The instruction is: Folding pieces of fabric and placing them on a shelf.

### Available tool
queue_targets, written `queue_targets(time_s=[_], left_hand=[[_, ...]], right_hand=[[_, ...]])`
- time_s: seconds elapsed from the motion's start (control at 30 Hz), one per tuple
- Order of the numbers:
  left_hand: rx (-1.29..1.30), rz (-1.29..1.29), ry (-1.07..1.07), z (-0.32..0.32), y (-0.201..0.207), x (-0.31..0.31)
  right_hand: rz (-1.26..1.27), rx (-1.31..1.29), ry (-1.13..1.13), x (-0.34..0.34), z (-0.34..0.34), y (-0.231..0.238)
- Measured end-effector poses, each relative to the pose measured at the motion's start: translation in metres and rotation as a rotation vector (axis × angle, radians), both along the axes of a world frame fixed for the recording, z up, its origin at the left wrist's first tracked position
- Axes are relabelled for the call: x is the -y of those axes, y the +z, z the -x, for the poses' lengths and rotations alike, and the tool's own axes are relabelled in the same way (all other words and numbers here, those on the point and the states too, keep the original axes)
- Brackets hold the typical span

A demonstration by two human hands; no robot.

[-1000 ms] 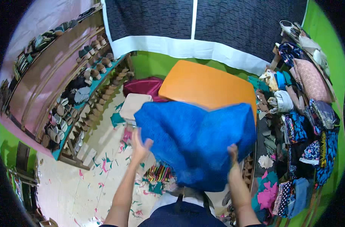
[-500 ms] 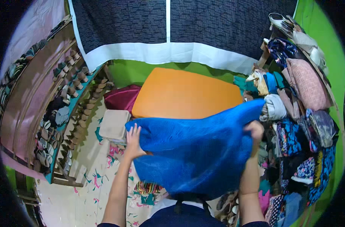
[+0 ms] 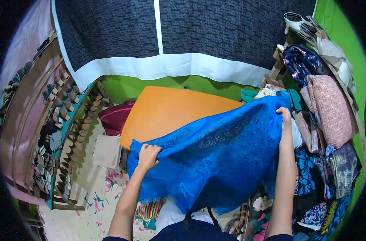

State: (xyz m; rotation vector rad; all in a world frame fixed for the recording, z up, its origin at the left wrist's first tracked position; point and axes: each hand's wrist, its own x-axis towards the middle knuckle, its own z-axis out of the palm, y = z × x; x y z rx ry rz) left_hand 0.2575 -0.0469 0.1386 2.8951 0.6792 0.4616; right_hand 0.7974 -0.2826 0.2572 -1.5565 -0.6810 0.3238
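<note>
A sheer blue lace-like cloth [image 3: 215, 156] hangs spread between my two hands, in front of my body. My left hand [image 3: 149, 156] is closed around its upper left edge, fingers wrapped over a gathered fold. Raised higher, my right hand [image 3: 284, 116] grips the upper right edge, so the top edge slants up to the right. Behind the cloth lies an orange table top [image 3: 171, 108], its near right part hidden by the fabric.
On the left stands a rack with rows of shoes [image 3: 76, 148]. Folded clothes [image 3: 305, 172] and a pink textured bundle [image 3: 331, 110] fill the right side. A beige box-like stool [image 3: 106, 150] and fabric scraps [image 3: 96, 205] are on the floor. A dark curtain [image 3: 215, 32] hangs behind.
My right hand has risen and moved right, pulling that side of the cloth up. My left hand has shifted slightly down and right, now closed on the edge. The view has tilted a little.
</note>
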Motion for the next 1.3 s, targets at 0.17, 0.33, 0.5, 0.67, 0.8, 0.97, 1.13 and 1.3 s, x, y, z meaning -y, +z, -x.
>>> queue_targets(time_s=[0.17,0.33,0.5,0.67,0.8,0.97,1.13,1.3], left_hand=[[0.162,-0.141,-0.028,-0.03,0.11,-0.032],[0.263,-0.314,0.048,-0.046,0.196,-0.105],[0.343,-0.201,0.001,-0.128,0.184,-0.187],[0.241,-0.014,-0.095,-0.217,0.135,-0.236],[-0.023,0.013,-0.001,-0.219,0.062,-0.292],[-0.077,-0.193,0.104,-0.259,-0.023,-0.267],[-0.067,-0.092,0.191,-0.201,-0.055,-0.248],[-0.094,-0.116,0.197,-0.169,-0.047,-0.242]], right_hand=[[-0.15,-0.202,-0.05,-0.007,-0.068,0.032],[-0.188,-0.605,0.105,-0.113,-0.004,0.087],[-0.124,-0.243,-0.091,-0.138,-0.121,0.056],[0.203,0.355,-0.436,-0.142,-0.146,-0.001],[0.441,0.61,-0.488,-0.242,0.028,-0.047],[1.002,0.679,-0.036,-0.23,0.146,-0.167],[0.928,0.786,-0.084,-0.227,0.134,-0.22],[0.886,0.759,-0.064,-0.228,0.131,-0.225]])
